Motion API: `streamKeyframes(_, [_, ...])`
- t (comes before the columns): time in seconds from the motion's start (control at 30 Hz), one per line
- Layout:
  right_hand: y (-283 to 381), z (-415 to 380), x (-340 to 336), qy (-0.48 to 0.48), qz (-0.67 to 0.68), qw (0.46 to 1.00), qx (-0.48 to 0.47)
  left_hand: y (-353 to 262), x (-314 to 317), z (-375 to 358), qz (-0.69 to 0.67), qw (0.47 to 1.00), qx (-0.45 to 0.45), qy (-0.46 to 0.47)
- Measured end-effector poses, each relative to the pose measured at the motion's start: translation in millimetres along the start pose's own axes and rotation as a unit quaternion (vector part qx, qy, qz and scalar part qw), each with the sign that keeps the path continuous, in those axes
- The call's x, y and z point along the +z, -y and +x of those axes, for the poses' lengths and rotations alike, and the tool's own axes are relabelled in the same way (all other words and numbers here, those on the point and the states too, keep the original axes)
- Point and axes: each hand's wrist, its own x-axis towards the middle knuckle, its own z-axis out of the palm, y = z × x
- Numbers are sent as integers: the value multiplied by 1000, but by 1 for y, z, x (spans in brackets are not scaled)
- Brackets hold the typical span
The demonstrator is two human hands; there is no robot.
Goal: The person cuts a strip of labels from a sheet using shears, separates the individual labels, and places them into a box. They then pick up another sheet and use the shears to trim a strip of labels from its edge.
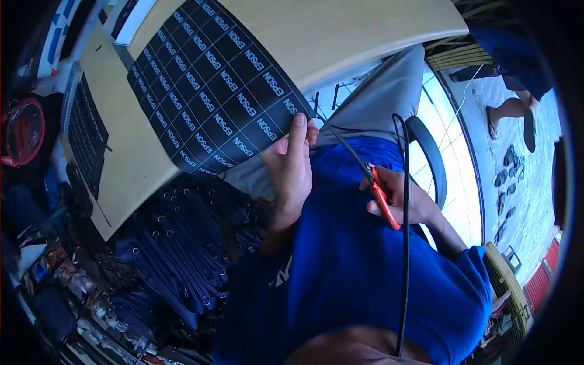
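Observation:
A black sheet (207, 85) printed with rows of EPSON labels and thin grid lines lies partly on the pale table. My left hand (292, 161) pinches its near right corner, thumb on top. In my right hand (398, 198) is a pair of scissors (382, 198) with orange-red handles, held in front of my blue shirt. Their blades point up toward the sheet's corner and are apart from the sheet. A black cord (406, 243) hangs just right of the scissors.
The pale table (365, 21) reaches across the top and down the left, where another printed black sheet (88, 134) lies. Dark blue straps with metal rings (176, 243) hang below it. At the right are a person's legs (511, 109) and several pairs of footwear (508, 176) on the floor.

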Motion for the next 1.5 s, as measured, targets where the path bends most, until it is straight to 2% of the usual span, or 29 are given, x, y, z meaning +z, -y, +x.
streamKeyframes(0.13, [1, 2, -3, 33, -32, 999, -19, 0, 3, 2, -15, 1000, 6, -8])
streamKeyframes(0.2, [-6, 3, 2, -6, 15, 999, -49, 0, 4, 4, -28, 1000, -2, -14])
streamKeyframes(0.33, [0, 0, -1, -3, -30, 999, -16, 0, 3, 10, -38, 999, 9, 3])
streamKeyframes(0.47, [2, 1, 0, 9, -32, 999, -24, -1, 3, 10, -34, 999, 22, 32])
streamKeyframes(0.57, [10, 6, 5, -7, -15, 1000, -5, -3, 6, 8, -16, 1000, 1, 12])
streamKeyframes(0.63, [11, 8, 6, -6, 12, 999, -35, -4, 10, 7, -15, 1000, 1, 5])
streamKeyframes(0.77, [20, 14, 9, -11, 14, 1000, -14, -4, 12, 5, -8, 1000, -1, 1])
streamKeyframes(0.83, [19, 17, 10, -28, 3, 998, -48, -4, 11, 4, -5, 1000, 3, 8])
streamKeyframes(1.13, [25, 24, 11, -28, 25, 997, -62, -3, 9, 4, 8, 1000, -4, 9])
streamKeyframes(1.5, [25, 26, 10, -24, 11, 999, -39, 0, 7, 5, -2, 1000, 1, 28])
